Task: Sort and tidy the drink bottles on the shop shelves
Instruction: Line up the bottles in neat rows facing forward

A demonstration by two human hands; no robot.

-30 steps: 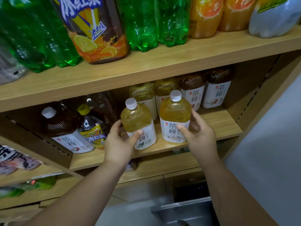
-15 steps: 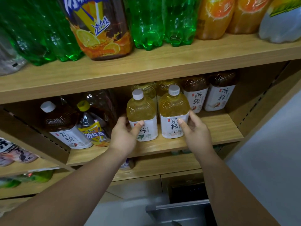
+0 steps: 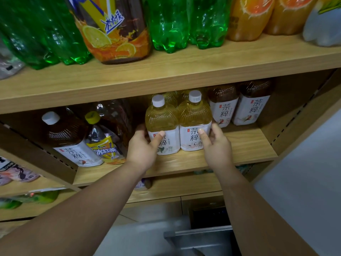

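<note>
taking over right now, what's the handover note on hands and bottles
Hands: left hand holds the left pale tea bottle at its label; right hand holds the right pale tea bottle likewise.
Where: both bottles stand upright, side by side, on the middle shelf.
Done: this pair looks lined up.
Left: the dark tea bottle and yellow-capped iced tea bottle at the shelf's left sit mixed together and probably need sorting.

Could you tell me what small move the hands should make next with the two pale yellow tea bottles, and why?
Probably slide both back a little. The left hand grips the left yellow bottle and the right hand grips the right yellow bottle. Both stand upright, side by side, ahead of matching yellow bottles behind and forward of the dark tea bottles beside them.
</note>
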